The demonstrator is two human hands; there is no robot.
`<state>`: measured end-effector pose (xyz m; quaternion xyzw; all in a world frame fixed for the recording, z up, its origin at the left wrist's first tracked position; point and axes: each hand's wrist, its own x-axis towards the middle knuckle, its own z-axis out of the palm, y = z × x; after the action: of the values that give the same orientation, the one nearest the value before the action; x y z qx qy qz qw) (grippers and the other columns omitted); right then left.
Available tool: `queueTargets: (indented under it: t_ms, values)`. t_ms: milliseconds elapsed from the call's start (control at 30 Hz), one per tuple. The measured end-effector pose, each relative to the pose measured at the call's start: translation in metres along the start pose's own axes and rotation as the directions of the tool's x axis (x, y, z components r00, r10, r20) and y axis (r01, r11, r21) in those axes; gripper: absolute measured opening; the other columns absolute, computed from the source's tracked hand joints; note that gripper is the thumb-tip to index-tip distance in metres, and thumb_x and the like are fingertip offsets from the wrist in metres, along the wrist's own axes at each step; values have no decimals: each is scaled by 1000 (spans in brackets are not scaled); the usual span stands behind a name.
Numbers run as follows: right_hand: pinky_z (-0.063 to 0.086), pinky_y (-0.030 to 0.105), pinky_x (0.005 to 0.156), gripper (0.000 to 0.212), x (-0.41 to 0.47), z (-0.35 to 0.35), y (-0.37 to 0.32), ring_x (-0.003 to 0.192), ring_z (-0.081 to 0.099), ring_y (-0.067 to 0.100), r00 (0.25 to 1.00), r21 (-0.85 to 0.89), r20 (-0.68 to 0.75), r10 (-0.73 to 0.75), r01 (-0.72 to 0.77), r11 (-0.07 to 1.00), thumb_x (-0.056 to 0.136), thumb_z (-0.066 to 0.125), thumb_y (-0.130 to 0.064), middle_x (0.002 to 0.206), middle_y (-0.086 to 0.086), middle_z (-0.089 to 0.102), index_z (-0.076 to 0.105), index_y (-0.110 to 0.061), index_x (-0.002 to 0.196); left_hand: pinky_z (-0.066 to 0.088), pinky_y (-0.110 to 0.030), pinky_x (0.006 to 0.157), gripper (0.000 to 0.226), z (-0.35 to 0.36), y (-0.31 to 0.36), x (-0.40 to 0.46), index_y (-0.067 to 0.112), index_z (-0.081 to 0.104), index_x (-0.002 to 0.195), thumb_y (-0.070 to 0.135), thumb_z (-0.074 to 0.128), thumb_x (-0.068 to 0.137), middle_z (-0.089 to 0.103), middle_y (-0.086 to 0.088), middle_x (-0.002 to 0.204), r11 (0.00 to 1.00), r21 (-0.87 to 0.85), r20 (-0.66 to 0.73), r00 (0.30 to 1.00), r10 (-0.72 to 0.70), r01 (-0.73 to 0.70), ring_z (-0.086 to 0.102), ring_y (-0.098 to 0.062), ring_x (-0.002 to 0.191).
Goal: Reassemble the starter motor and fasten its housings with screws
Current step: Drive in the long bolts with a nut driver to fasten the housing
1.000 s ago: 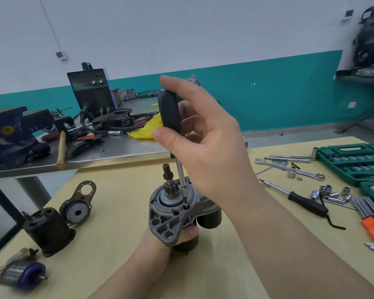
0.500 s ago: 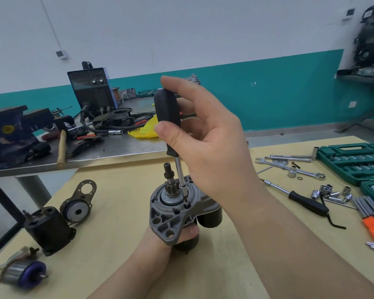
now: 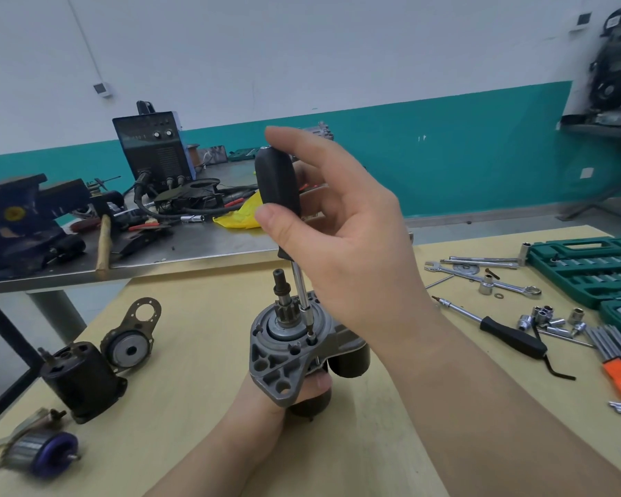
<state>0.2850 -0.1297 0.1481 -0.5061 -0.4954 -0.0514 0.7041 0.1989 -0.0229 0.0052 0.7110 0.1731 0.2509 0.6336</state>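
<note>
Near the counter's (image 3: 165,417) middle, the motor (image 3: 287,353) is held upright from below by the left hand (image 3: 294,389), fingers curled around its body. The screwdriver (image 3: 278,190) handle is pinched by the right hand (image 3: 352,242), its tip seated on a housing screw (image 3: 312,339).

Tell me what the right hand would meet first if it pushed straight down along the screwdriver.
The right hand would drive the screwdriver tip into the screw in the starter motor housing, apparently already engaged.
</note>
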Motion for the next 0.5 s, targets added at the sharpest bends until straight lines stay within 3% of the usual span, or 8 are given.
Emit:
queueTargets:
  t_ms: [67,167,233,300,400,500]
  values:
    - [65,35,78,46,0,0,-1,96,69,16,1000,-4,-10,0,0,1000,97,75,-17,110,-8,67,65,-38,137,54,-44,106,75,-2,0,-3,7,69,122,15,99,54,78,2,116,1000,1,21,1000,-16,16,69,-24,120]
    - [64,49,86,39,0,1,-1,100,67,16,1000,44,-1,4,-4,999,102,66,-15,115,-12,67,65,-31,138,55,-44,106,81,-2,-2,-1,16,71,113,41,97,41,78,4,114,999,-25,3,1000,-22,22,69,-23,117]
    - [62,53,90,39,0,1,0,104,68,17,1000,58,8,6,-6,998,104,62,-11,120,-16,68,64,-28,139,53,-46,108,69,0,-1,1,25,72,105,39,96,42,78,12,110,1000,18,-2,1000,-8,8,69,-23,119]
    - [62,51,92,42,-1,2,1,106,72,19,1000,45,4,-2,2,999,104,62,-8,121,-17,69,63,-29,140,47,-56,112,54,0,-5,4,32,75,101,20,89,50,76,11,113,1000,19,-5,1000,-3,3,66,-29,122]
    - [63,45,90,50,-1,2,1,97,75,22,1000,45,-7,-5,5,999,101,65,-7,117,-12,72,60,-35,142,48,-55,111,56,-1,-9,7,39,80,98,28,90,43,77,10,116,1000,-21,5,1000,18,-18,67,-27,122]
    - [62,33,86,50,0,2,1,98,72,13,1000,38,-14,3,-2,999,99,69,-10,115,-16,72,62,-38,140,52,-45,105,50,-4,-13,5,45,83,91,32,90,44,80,18,108,1000,-23,14,1000,16,-15,71,-14,113]
